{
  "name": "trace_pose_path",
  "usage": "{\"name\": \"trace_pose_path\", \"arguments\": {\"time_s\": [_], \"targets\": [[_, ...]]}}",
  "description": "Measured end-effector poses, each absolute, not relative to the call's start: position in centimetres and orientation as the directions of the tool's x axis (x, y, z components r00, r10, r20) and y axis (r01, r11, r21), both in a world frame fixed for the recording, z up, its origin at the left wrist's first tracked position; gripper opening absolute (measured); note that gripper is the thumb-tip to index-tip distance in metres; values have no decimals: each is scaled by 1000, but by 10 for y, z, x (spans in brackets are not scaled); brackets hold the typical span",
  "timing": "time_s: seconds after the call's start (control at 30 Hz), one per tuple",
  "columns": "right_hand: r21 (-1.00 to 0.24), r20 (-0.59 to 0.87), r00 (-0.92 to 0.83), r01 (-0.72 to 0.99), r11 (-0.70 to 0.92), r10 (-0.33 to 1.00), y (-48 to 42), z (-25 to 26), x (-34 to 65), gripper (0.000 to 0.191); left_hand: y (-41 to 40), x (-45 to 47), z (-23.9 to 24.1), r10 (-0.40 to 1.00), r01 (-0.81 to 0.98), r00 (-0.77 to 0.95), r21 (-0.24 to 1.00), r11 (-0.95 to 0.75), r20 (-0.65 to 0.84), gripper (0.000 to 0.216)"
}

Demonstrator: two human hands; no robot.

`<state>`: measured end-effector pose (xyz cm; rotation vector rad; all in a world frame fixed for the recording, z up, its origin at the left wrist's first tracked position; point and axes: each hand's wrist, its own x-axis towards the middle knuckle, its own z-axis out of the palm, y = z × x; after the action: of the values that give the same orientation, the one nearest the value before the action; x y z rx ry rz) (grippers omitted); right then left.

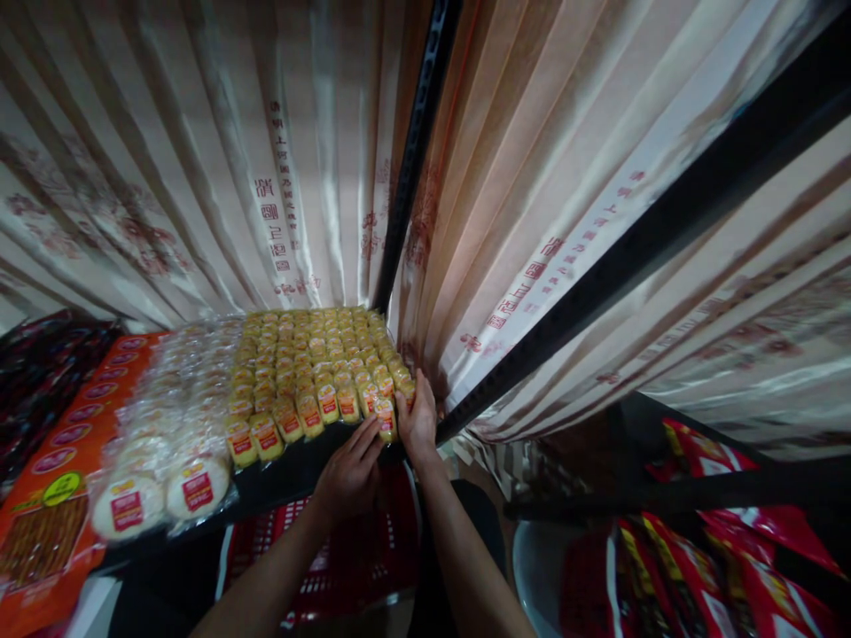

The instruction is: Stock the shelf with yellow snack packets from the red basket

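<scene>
Rows of small yellow cakes [312, 354] in clear wrappers with red and yellow labels stand packed on a dark shelf [285, 483]. At the front right corner, a wrapped yellow cake [385, 420] sits between my two hands. My left hand [352, 465] reaches from below, its fingers close together with the tips against the front of this cake. Along the right side of the same row, my right hand [417, 416] is curled round the end cakes, thumb toward the front. Part of the grip is hidden behind the fingers and packs.
Left of the yellow cakes are round white wrapped cakes [198, 486] and an orange bag [73, 416]. A black post [416, 151] and pleated curtains [219, 159] stand behind. A red basket [319, 567] is below the shelf; red packets [691, 567] lie at lower right.
</scene>
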<state>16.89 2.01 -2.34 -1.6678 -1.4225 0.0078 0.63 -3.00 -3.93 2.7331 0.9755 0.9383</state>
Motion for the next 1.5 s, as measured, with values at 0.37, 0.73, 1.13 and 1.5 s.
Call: {"name": "trace_pose_path", "arguments": {"time_s": [0.37,0.73,1.13,1.5], "targets": [[-514,616,96,801,307,782,-24,4,148,40,-29,5,-38,585,522,604,287,-804,542,48],[-507,478,41,829,237,877,-17,11,134,45,-28,6,-37,557,506,604,265,-821,571,51],[-554,392,76,815,169,917,-12,6,130,48,-28,7,-36,556,497,604,276,-823,571,48],[-604,422,104,773,194,900,-6,-1,122,48,-29,7,-36,557,515,571,264,-815,604,45]]}}
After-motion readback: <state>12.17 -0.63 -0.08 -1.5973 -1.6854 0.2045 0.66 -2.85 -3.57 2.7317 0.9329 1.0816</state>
